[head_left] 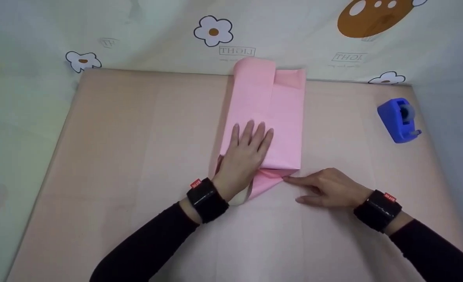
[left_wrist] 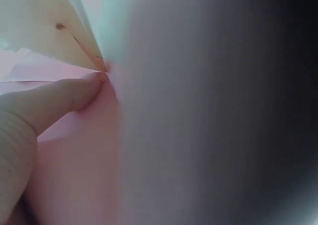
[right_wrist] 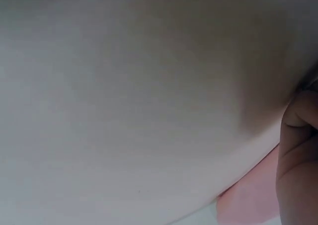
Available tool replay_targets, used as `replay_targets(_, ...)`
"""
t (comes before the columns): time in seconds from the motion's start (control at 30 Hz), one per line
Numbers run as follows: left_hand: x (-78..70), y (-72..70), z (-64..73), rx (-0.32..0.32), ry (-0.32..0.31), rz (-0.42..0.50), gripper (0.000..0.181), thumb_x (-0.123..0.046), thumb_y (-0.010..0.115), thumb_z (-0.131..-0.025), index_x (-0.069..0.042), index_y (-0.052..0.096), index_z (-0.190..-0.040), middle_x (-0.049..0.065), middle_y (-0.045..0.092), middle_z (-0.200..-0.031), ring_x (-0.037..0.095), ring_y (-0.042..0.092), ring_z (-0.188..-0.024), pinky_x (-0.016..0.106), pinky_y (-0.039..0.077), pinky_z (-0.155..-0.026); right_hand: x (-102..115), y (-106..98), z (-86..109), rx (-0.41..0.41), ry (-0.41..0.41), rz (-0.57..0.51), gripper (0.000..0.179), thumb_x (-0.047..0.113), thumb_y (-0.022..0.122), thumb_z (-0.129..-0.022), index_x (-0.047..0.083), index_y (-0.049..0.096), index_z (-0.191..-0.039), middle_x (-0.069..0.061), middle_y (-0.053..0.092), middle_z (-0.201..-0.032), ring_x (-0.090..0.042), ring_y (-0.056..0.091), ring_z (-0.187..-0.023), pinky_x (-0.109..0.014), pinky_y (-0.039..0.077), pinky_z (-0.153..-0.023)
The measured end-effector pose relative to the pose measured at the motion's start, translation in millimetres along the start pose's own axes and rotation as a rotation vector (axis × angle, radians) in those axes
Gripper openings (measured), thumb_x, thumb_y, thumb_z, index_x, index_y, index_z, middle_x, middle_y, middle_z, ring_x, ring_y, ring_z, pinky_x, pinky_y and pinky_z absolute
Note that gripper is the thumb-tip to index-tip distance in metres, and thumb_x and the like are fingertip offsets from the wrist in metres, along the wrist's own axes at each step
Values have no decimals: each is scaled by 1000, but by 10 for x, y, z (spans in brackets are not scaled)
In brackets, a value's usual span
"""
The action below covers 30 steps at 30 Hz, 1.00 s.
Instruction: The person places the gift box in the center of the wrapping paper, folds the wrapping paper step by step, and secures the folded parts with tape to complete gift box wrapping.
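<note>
A long package of pink paper [head_left: 286, 125] lies on the table, its near end partly folded into a slanting flap [head_left: 268, 185]. Across the lower part of the paper my left hand [head_left: 241, 158] rests flat with its fingers spread. A pale cream surface [head_left: 239, 199] shows at the near end beneath this hand; the rest of it is hidden. My right hand [head_left: 335, 188] touches the flap's right edge with an extended index fingertip, its thumb apart. In the right wrist view, some pink paper [right_wrist: 251, 197] shows beside that hand.
A blue tape dispenser [head_left: 398, 119] stands on the right side of the pale pinkish table [head_left: 109, 156]. Behind the far table edge hangs a light curtain [head_left: 157, 43] printed with flowers. The paper's far end reaches that edge, with a loose overlapping layer.
</note>
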<state>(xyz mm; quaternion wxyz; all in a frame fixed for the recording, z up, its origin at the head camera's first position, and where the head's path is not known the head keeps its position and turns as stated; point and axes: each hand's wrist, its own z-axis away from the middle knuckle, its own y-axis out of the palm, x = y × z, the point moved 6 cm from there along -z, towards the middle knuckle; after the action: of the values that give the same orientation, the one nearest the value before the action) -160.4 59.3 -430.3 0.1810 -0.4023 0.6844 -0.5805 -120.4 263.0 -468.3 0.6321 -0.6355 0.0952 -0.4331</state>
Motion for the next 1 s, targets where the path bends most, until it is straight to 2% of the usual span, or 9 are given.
replay_targets(0.13, 2, -7, -1, -9, -8, -2, 67, -18, 62, -96, -11, 36, -157, 13, 43, -158, 36, 42, -146, 57, 37, -118, 25, 14, -7, -5, -25, 5, 57, 50, 66, -94, 30, 55, -146, 18, 33, -59, 5, 26, -52, -14, 28, -53)
replay_targets(0.37, -3, -8, 9, -24, -11, 9, 68, -18, 64, -94, -10, 37, -156, 14, 44, -158, 36, 43, -145, 57, 37, -118, 81, 17, -44, -80, -84, 51, 55, 45, 70, -93, 27, 58, -143, 17, 35, -59, 6, 26, -53, -13, 28, -53)
replay_targets(0.67, 2, -1, 11, -11, -12, 27, 76, -22, 70, -90, -10, 36, -157, 14, 43, -159, 37, 42, -146, 58, 36, -119, 137, 58, -84, -55, -85, 145, 56, 52, 66, -94, 26, 59, -143, 18, 26, -58, 3, 21, -51, -14, 23, -52)
replay_targets(1.0, 1, -5, 1, 23, -6, 18, 77, -19, 68, -91, -10, 32, -159, 14, 40, -161, 37, 39, -148, 58, 33, -120, 118, 70, -50, -34, -50, 96, 59, 54, 66, -93, 27, 57, -145, 19, 27, -59, 4, 21, -51, -14, 23, -52)
